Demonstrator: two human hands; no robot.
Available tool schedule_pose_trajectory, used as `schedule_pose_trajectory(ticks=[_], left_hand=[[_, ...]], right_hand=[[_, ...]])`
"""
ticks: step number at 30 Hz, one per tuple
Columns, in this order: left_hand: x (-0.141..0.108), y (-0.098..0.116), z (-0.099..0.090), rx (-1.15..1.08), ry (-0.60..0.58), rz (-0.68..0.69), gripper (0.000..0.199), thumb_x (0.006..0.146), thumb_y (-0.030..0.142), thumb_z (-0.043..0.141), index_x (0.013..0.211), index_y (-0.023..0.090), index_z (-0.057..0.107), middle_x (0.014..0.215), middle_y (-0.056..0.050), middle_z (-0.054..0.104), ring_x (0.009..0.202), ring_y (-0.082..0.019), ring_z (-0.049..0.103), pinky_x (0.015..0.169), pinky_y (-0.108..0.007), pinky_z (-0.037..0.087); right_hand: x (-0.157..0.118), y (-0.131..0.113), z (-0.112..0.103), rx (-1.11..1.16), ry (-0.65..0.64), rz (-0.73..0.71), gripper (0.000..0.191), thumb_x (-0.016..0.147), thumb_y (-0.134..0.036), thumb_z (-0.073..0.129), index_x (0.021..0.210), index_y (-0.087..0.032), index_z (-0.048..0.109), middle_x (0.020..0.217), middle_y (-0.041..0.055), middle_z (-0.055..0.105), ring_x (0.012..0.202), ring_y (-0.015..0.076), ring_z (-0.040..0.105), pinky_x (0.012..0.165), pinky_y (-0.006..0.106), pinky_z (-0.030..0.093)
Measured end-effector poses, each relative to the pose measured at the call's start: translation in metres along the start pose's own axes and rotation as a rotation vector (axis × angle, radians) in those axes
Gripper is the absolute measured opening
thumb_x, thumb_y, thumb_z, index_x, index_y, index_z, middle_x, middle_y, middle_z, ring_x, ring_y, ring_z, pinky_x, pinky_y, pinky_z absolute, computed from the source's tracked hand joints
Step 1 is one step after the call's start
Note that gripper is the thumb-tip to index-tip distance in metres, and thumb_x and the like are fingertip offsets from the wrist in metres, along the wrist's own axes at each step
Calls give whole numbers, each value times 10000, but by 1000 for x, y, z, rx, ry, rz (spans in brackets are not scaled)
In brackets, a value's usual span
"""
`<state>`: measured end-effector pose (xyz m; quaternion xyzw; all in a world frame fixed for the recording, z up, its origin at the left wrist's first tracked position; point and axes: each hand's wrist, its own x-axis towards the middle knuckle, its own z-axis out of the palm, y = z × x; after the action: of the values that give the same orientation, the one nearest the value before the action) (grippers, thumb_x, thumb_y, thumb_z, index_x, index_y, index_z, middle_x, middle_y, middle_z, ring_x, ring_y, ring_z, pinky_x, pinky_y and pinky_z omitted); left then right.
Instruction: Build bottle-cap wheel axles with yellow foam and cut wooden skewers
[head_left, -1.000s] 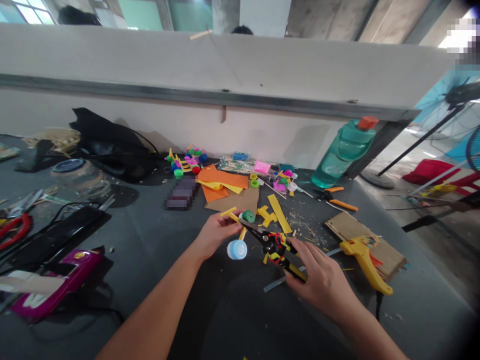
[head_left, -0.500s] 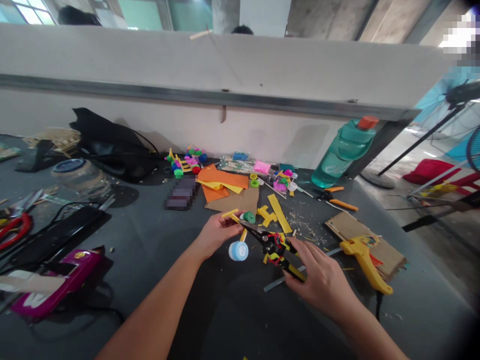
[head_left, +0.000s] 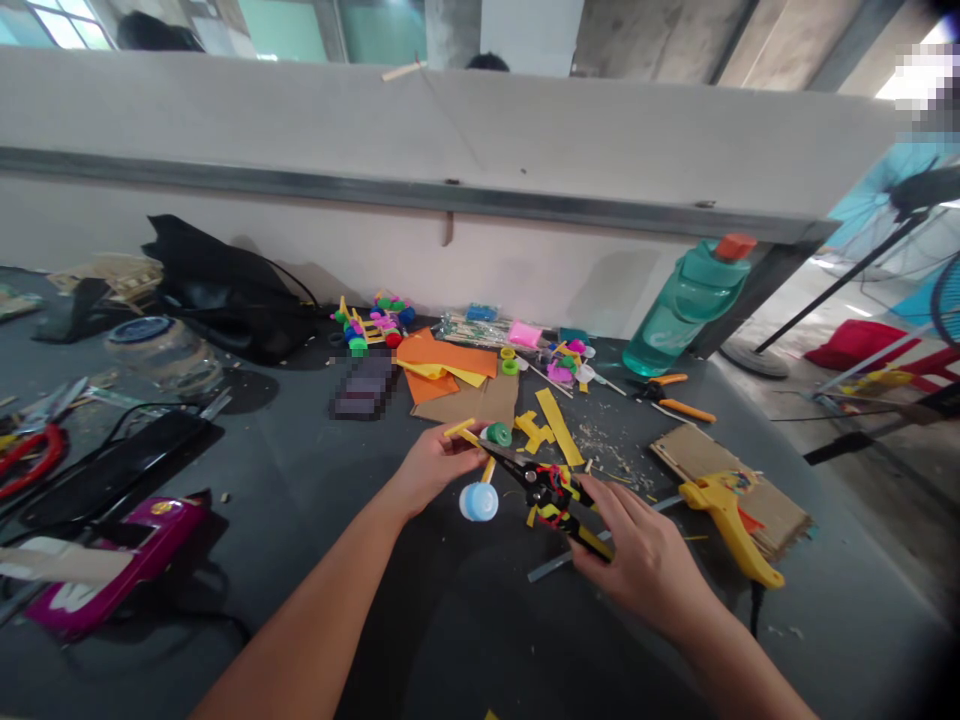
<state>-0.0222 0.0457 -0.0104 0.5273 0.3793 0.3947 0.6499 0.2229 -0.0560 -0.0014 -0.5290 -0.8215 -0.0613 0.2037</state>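
On the dark table [head_left: 450,640], the left hand [head_left: 439,465] has its grip closed around a yellow craft stick [head_left: 463,430], which sits beside a green bottle cap [head_left: 499,434] and above a pale blue bottle cap [head_left: 478,502]. Just right, black-and-yellow snips [head_left: 544,495] reach their tips toward the stick, with red wire [head_left: 553,478] tangled at their middle. The right hand [head_left: 645,560] has its grip closed on the snips' handles. Further right, a yellow glue gun [head_left: 724,525] rests on cardboard [head_left: 772,515].

Left hand [head_left: 439,465] holding yellow craft stick [head_left: 460,428] fitted with blue bottle cap [head_left: 478,502], green bottle cap [head_left: 499,434]; right hand [head_left: 637,565] gripping black tin snips [head_left: 544,490].
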Motion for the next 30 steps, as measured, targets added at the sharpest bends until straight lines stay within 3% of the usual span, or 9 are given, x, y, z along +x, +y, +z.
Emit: schedule_pose_trajectory(ticks=[30], left_hand=[[-3, 7, 4, 10, -14, -42, 502, 651, 226, 689, 1137, 143, 597, 967, -63, 673, 848, -167, 606, 821, -301, 446]], right_hand=[[0, -1, -1, 36, -14, 8, 532, 742, -254, 532, 1248, -136, 419, 1097, 153, 602, 981, 265, 599, 800, 404, 520]])
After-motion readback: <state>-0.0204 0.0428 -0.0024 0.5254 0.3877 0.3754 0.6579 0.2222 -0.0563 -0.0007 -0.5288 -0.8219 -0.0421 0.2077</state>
